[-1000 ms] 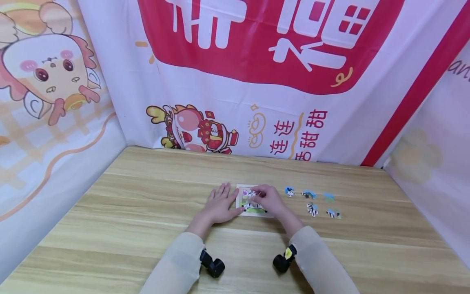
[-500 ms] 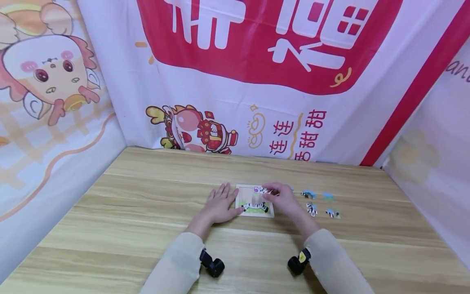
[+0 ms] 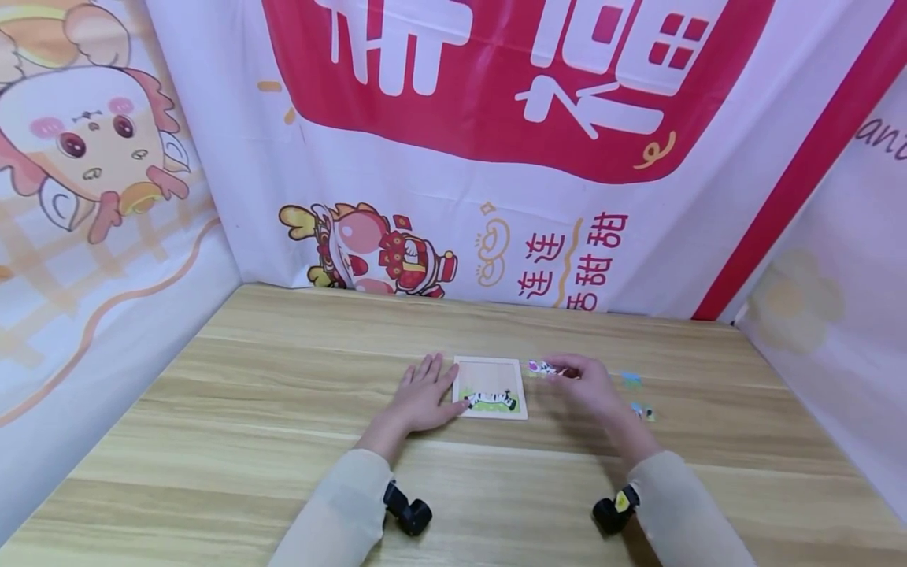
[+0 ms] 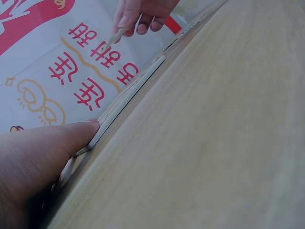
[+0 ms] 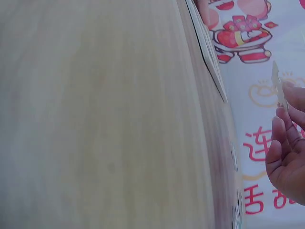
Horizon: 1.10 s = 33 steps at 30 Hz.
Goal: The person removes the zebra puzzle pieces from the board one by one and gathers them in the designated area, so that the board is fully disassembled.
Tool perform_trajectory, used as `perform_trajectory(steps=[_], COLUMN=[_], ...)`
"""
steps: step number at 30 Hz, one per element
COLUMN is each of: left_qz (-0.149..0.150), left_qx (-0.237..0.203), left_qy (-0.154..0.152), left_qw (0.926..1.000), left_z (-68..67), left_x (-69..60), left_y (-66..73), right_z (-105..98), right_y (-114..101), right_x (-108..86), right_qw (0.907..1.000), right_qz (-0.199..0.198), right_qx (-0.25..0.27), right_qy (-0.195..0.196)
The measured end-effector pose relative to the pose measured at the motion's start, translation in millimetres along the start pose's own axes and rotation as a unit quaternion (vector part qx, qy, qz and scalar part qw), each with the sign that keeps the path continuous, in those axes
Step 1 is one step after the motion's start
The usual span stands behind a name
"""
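In the head view, my left hand [image 3: 423,400] lies with straight fingers at the left edge of a small wooden puzzle board [image 3: 489,360]. Its thumb touches the board's lower left corner. Zebra legs and green grass fill the board's lower part, while pale wood shows above. Right of the board and raised off the table, my right hand [image 3: 591,386] pinches a zebra-patterned jigsaw piece [image 3: 541,368] with a pink-purple patch. The right wrist view shows this thin piece [image 5: 278,85] edge-on between thumb and fingertips.
Farther right on the wooden table [image 3: 354,339] lie a blue-green jigsaw piece [image 3: 631,379] and a striped piece [image 3: 643,411], partly behind the right arm. The right hand hides that area's left part. A printed cloth [image 3: 425,181] hangs along the table's back edge.
My right hand has carried the zebra piece from over the board to the right, uncovering the board and covering some loose pieces. The left hand has stayed in place.
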<state>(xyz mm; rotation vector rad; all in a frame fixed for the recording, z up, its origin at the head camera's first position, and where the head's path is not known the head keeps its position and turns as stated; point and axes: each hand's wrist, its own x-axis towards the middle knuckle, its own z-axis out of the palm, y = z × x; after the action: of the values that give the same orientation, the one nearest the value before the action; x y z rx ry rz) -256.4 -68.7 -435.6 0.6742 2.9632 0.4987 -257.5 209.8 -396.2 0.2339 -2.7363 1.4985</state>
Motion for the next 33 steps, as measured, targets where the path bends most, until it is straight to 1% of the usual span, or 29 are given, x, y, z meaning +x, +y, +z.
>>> perform_trajectory(steps=[2, 7, 11, 16, 20, 23, 24, 28, 31, 33], left_qz=[0.002, -0.002, 0.000, 0.002, 0.004, 0.008, 0.008, 0.006, 0.013, 0.019], left_qx=[-0.002, -0.006, -0.003, -0.004, -0.006, -0.004, -0.004, -0.005, -0.001, 0.001], left_qy=[0.000, -0.004, -0.004, -0.003, -0.002, 0.000, 0.000, -0.001, 0.006, 0.011], left_qw=[1.0000, 1.0000, 1.0000, 1.0000, 1.0000, 1.0000, 1.0000, 1.0000, 0.9999, 0.9998], left_z=[0.3, -0.2, -0.3, 0.0, -0.7, -1.8, -2.2, -2.8, -2.4, -2.3], left_x=[0.3, 0.1, -0.2, -0.3, -1.1, -1.3, -1.4, -1.5, -1.5, -1.6], left_y=[-0.2, 0.1, 0.0, -0.4, 0.2, 0.7, 0.9, 1.1, 0.6, 0.4], right_z=[-6, -19, -24, -25, -24, -23, -23, -21, -20, -19], right_y=[5, 15, 22, 26, 29, 31, 32, 36, 38, 38], right_x=[-2.6, -7.9, -10.9, -15.9, -17.8, -17.6, -17.3, -16.5, -17.4, -18.6], right_qw=[1.0000, 0.9987, 0.9985, 0.9983, 0.9968, 0.9958, 0.9957, 0.9955, 0.9946, 0.9946], right_qz=[0.008, 0.047, 0.049, 0.046, 0.059, 0.071, 0.069, 0.069, 0.078, 0.077], right_qx=[-0.002, -0.012, -0.017, -0.031, -0.052, -0.058, -0.061, -0.064, -0.066, -0.066], right_qy=[-0.001, -0.014, -0.019, -0.017, -0.011, -0.007, -0.007, -0.012, -0.019, -0.023])
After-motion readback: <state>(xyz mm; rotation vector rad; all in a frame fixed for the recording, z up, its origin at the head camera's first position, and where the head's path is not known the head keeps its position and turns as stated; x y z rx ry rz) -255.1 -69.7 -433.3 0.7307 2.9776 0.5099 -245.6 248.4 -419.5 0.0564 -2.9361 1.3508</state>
